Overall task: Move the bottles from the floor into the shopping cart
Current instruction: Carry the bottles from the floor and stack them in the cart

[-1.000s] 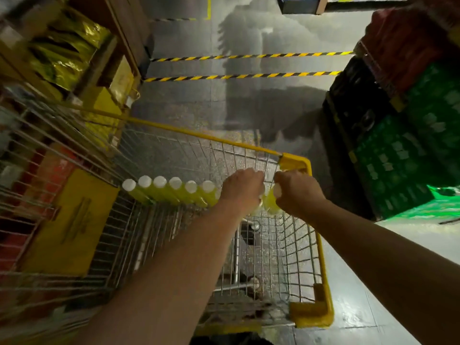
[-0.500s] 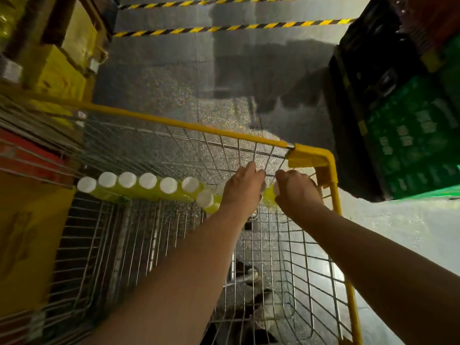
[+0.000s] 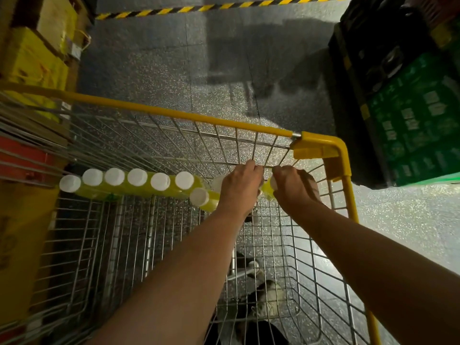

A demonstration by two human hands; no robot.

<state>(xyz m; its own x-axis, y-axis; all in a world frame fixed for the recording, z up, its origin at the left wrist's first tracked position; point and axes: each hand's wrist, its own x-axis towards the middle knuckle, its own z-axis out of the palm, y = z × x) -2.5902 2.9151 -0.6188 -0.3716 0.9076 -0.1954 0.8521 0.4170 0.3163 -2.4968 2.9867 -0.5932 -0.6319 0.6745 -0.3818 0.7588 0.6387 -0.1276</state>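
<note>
Being held low in the far right corner of the shopping cart (image 3: 174, 113) is a small bottle (image 3: 267, 190) of yellow-green drink w/ a white cap. It is being pinched in the curled fingers of the right hand (image 3: 295, 188), just under a wire of the far wall. The left hand (image 3: 240, 188) is being held knuckles-up right beside it, fingers curled downward. A white cap is peeping out at its left edge, but whether anything is being gripped underneath cannot be told.

A row of bottles (image 3: 139, 185) is being propped along the same far wall, approx. six touching side by side, w/ one front bottle (image 3: 202, 199) just ahead of the row near the left wrist. No bottles are being shown on the floor (image 3: 154, 66).

Each bottle is being judged light, fairly stiff plastic, smooth and prob. a bit slippery. It is best taken round the body just below the cap, one per hand. Narrow bases are being set on a wire grid, so tipping into neighbours is being counted as the main risk.

Room is being limited by the far wall, which the fingertips are touching, and by the yellow corner piece (image 3: 316, 145) just above the right hand. Open basket space is being left on the near side — plenty for withdrawing upward. Outside, green crates (image 3: 418, 125) are crowding the right and yellow boxes (image 3: 32, 61) the left.
</note>
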